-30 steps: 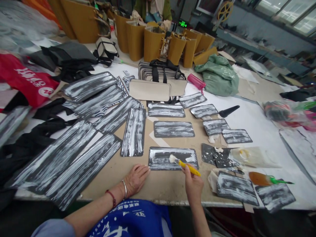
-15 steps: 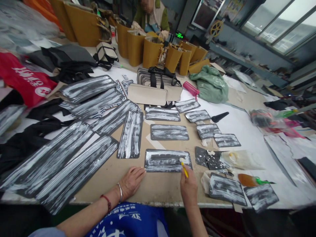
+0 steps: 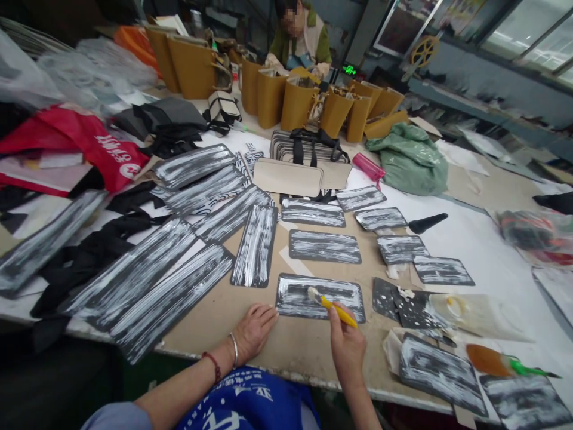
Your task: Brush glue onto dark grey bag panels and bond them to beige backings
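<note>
My right hand [image 3: 348, 349] is closed round the yellow handle of a brush [image 3: 340, 313]. The brush's pale, white-smeared tip touches a dark rectangular panel [image 3: 293, 303] streaked with white paste, lying flat in front of me. My left hand [image 3: 256, 328] rests on the brown board [image 3: 215, 337] with fingers flat, their tips at the panel's lower left corner. Beyond it lie two similar coated panels, one being the middle panel [image 3: 324, 246]. An upright coated panel [image 3: 254, 246] lies to the left.
Long coated panels [image 3: 172, 295] spread over the left side. Smaller coated pieces [image 3: 443, 270] lie on the right, near a translucent glue container [image 3: 477, 313] and a brown-and-green bottle [image 3: 496, 360]. Tan bag bodies [image 3: 271, 98] stand at the back, where another person [image 3: 308, 42] works.
The brush has moved left along the panel, its handle now leaning to the right. My left hand stays by the corner. The whole view has shifted.
</note>
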The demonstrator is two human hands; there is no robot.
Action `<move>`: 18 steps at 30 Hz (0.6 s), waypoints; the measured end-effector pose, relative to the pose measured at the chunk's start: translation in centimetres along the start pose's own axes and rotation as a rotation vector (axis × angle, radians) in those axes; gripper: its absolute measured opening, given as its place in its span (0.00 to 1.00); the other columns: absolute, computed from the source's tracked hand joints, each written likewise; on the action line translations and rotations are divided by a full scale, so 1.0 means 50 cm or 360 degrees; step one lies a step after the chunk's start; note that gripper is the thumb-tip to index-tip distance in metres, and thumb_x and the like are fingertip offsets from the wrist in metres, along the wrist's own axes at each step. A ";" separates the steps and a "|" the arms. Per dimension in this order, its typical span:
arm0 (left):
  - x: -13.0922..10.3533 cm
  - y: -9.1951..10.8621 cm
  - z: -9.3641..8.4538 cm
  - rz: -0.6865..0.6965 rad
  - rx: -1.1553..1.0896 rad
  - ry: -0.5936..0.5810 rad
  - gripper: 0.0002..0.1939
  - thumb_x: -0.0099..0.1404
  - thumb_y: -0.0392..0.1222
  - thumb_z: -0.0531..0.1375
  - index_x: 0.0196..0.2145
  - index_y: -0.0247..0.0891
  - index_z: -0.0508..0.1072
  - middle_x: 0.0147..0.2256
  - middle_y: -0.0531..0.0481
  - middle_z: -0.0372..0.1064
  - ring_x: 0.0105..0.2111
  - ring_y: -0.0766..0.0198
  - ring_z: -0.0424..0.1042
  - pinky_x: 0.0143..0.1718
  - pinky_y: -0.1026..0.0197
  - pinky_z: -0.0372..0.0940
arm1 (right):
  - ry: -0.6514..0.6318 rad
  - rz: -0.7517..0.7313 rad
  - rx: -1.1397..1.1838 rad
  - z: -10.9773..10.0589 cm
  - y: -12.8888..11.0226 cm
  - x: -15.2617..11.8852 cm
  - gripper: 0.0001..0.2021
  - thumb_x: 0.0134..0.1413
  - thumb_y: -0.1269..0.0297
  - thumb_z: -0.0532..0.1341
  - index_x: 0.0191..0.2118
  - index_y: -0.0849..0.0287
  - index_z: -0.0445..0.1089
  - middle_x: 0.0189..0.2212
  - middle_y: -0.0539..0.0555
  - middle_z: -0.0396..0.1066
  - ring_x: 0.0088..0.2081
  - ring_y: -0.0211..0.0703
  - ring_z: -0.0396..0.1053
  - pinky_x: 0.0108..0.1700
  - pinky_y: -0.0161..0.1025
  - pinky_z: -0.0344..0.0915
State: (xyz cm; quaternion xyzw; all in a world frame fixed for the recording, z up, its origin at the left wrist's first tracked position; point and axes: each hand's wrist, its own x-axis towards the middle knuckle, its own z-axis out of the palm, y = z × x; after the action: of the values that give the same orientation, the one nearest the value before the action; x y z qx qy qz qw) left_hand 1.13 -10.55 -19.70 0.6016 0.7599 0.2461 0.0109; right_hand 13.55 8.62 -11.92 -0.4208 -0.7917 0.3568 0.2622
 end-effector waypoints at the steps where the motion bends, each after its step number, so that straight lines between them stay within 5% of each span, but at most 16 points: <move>1: 0.001 0.002 -0.001 -0.0009 -0.0004 0.0012 0.22 0.56 0.31 0.53 0.50 0.33 0.66 0.46 0.42 0.69 0.49 0.57 0.62 0.50 0.51 0.57 | -0.0037 0.0026 0.0063 0.008 -0.006 0.005 0.18 0.52 0.51 0.56 0.39 0.60 0.72 0.38 0.58 0.74 0.40 0.49 0.71 0.45 0.45 0.66; 6: 0.004 0.011 -0.004 -0.0055 0.0004 -0.0023 0.23 0.56 0.29 0.51 0.50 0.34 0.66 0.46 0.41 0.69 0.49 0.57 0.63 0.49 0.50 0.59 | -0.0232 0.0017 0.0364 0.102 -0.041 0.020 0.20 0.55 0.50 0.53 0.39 0.62 0.72 0.34 0.58 0.75 0.32 0.45 0.72 0.35 0.40 0.67; 9: 0.004 0.014 -0.002 -0.0059 0.0029 0.0021 0.23 0.56 0.29 0.51 0.50 0.34 0.66 0.45 0.41 0.70 0.48 0.57 0.64 0.49 0.50 0.59 | -0.0185 0.0067 0.0346 0.116 -0.024 0.038 0.22 0.54 0.48 0.53 0.37 0.62 0.73 0.31 0.57 0.75 0.29 0.44 0.71 0.32 0.38 0.66; 18: 0.015 0.025 -0.016 -0.0046 0.0033 0.0276 0.19 0.58 0.29 0.49 0.46 0.36 0.68 0.42 0.43 0.72 0.45 0.57 0.67 0.46 0.52 0.62 | 0.0279 0.0431 -0.0082 -0.104 0.112 0.099 0.26 0.48 0.43 0.54 0.38 0.63 0.72 0.31 0.61 0.75 0.35 0.54 0.72 0.38 0.46 0.66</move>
State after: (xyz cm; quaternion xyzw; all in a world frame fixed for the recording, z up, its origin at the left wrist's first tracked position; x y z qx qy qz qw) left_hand 1.80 -9.93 -18.30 0.5670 0.7691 0.2893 -0.0577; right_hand 17.44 16.80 -12.58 -0.5599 -0.7107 0.3303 0.2688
